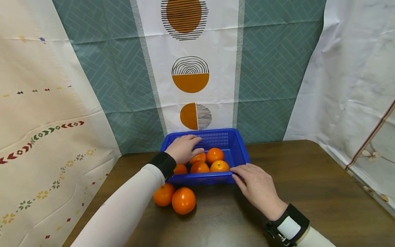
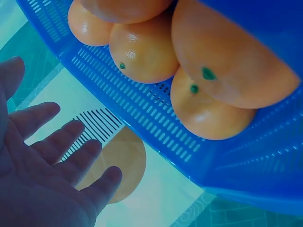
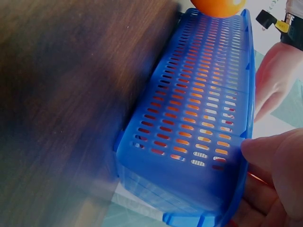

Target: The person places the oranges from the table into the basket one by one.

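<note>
A blue plastic basket point(image 1: 240, 151) with slotted walls stands at the back of the table, and several oranges point(image 1: 215, 155) lie inside it. Over its left part hovers my left hand point(image 1: 184, 148), its fingers spread and relaxed, touching no fruit; in the left wrist view the palm and fingers of that hand point(image 2: 61, 161) are bare. My right hand point(image 1: 257, 185) pinches the basket's front right corner. The right wrist view shows the thumb point(image 3: 265, 150) against the outer wall, with the other fingers past the rim.
Two oranges sit on the table in front of the basket: one point(image 1: 183, 200) nearer me, another point(image 1: 163, 194) partly behind my left forearm. A brown wooden table point(image 1: 284, 164) carries everything. Patterned cloth point(image 1: 268, 79) hangs behind and at both sides.
</note>
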